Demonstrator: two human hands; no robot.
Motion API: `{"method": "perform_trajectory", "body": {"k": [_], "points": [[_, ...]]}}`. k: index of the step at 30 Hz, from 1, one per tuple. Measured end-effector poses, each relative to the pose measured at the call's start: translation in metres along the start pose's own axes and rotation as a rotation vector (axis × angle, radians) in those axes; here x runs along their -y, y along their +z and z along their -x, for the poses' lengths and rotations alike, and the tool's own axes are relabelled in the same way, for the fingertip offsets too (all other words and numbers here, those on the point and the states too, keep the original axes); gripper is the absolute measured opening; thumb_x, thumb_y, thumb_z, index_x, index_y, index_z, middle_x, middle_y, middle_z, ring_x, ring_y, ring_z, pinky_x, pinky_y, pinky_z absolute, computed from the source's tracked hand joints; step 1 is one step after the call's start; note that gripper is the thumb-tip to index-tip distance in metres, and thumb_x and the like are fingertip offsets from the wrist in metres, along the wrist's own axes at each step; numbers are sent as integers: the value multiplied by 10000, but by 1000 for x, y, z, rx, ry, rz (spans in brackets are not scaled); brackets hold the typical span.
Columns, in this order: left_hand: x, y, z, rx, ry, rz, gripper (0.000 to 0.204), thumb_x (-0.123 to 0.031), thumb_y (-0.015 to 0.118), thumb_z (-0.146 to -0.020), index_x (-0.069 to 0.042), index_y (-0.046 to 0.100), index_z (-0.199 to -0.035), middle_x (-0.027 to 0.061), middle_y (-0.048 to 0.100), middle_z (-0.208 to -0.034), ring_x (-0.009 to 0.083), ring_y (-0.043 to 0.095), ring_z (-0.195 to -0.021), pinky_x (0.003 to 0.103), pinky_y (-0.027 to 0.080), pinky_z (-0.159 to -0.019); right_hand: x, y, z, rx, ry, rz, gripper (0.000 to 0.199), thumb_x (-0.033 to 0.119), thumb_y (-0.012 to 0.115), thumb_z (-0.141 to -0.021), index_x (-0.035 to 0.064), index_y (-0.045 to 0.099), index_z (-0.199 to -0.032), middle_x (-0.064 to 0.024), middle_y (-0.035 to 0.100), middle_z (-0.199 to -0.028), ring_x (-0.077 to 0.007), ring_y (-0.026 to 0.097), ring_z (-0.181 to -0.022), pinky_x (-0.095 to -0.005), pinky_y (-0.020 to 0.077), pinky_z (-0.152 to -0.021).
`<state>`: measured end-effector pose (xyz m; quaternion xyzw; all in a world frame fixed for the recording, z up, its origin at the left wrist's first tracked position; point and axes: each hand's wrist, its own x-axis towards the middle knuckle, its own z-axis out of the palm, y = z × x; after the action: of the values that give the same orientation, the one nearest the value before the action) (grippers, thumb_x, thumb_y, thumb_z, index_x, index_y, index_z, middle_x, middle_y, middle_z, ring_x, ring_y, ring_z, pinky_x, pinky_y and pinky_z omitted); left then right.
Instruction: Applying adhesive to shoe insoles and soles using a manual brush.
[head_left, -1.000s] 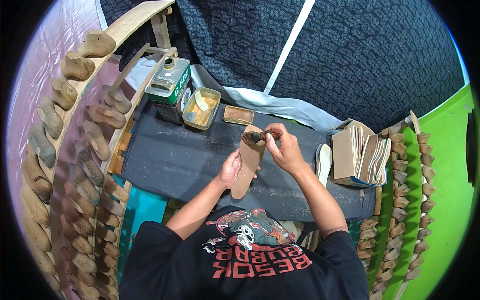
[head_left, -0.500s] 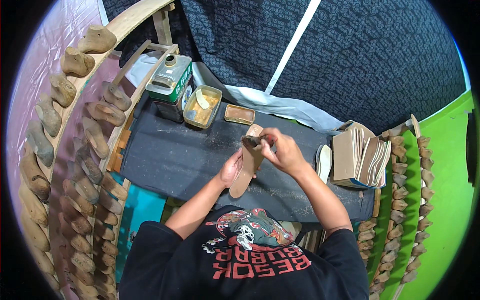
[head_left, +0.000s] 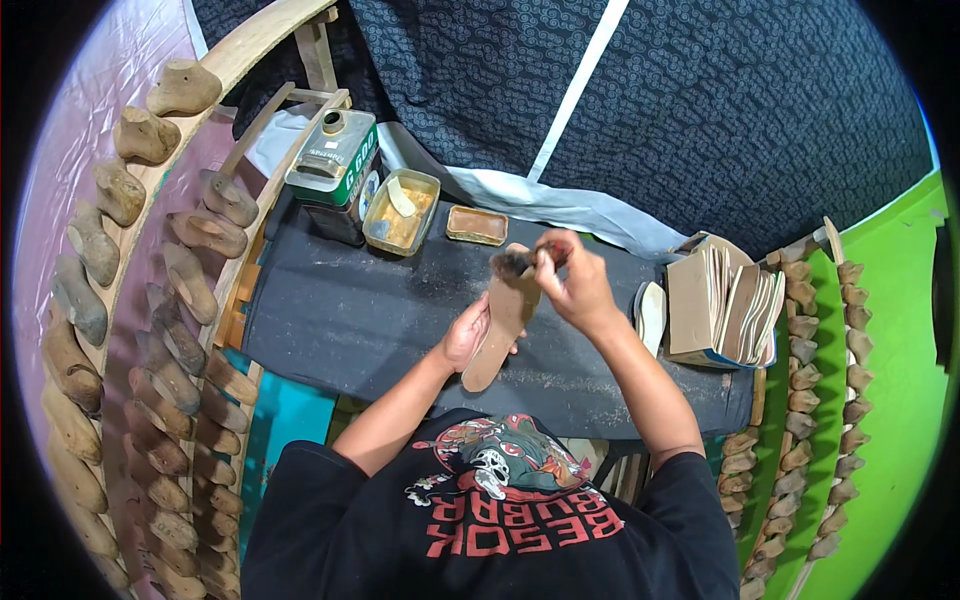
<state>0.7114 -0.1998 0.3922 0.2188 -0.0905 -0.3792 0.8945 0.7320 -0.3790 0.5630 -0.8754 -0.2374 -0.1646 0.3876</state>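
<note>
The right hand (head_left: pixel 577 283) pinches the handle of a dark-bristled brush (head_left: pixel 512 264) between thumb and fingers, while the left hand (head_left: pixel 467 335) is wrapped under a flat brown sole (head_left: pixel 507 318), its fingertips peeping out past the right edge. The sole sits at the centre of the frame, tilted, with its upper end under the bristles, which seem to touch it; the exact contact is too small to tell. Since the left hand supports only the middle, a firm press near the upper end could tip or bend the sole, or make it slip in the palm. An overloaded brush could leave thick patches or run over the rim onto the left fingers. Above the hands, a small brown tray (head_left: pixel 474 238) rests on the dark table (head_left: pixel 330 300), with a yellowish tub (head_left: pixel 395 246) and a green metal can (head_left: pixel 350 182) towards the upper left; a wide swing of the right elbow could knock the pale sole-shaped piece (head_left: pixel 651 314) right of centre, or the box of cut sheets (head_left: pixel 692 312) beyond it. Drips or grit on the tabletop could mark the sole if it dropped.
</note>
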Motion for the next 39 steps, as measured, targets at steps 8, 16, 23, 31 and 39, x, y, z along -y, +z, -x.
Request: {"method": "perform_trajectory", "body": {"k": [8,16,23,31,39], "points": [[-2,1,-2,52,14,49,570,-467,270,-1067,-92,454,-1454,136,626,-1286,299,663,-1041,424,580,-807,-1,8,4,-81,89,-34,194,108,657,-932,18,572,-1081,-154,681,-784,-254,713,-688,-356,549,-642],[2,-1,-3,103,17,18,610,-446,297,-1022,-79,424,-1493,147,576,-1384,345,638,-1122,484,565,-867,8,5,-12,-203,105,1,139,96,642,-935,18,582,-1033,-130,674,-748,-209,689,-635,-337,533,-600],[0,1,-1,33,23,36,584,-449,277,-1044,-68,460,-1446,133,619,-1307,322,659,-1060,454,582,-829,22,12,5,-88,127,-41,155,108,636,-919,2,586,-1020,-153,652,-711,-257,682,-615,-355,531,-598],[3,11,0,47,34,19,581,-449,259,-1049,-82,465,-1449,126,620,-1307,317,661,-1053,440,581,-817,11,0,-18,-217,152,28,131,102,634,-933,5,587,-1007,-130,641,-686,-209,653,-577,-336,506,-556],[-6,4,0,29,50,38,594,-453,247,-1046,-76,467,-1448,125,635,-1273,303,664,-1031,436,581,-823,24,15,15,-70,91,-23,127,113,625,-937,11,581,-998,-126,633,-676,-204,660,-581,-333,515,-569]]}}
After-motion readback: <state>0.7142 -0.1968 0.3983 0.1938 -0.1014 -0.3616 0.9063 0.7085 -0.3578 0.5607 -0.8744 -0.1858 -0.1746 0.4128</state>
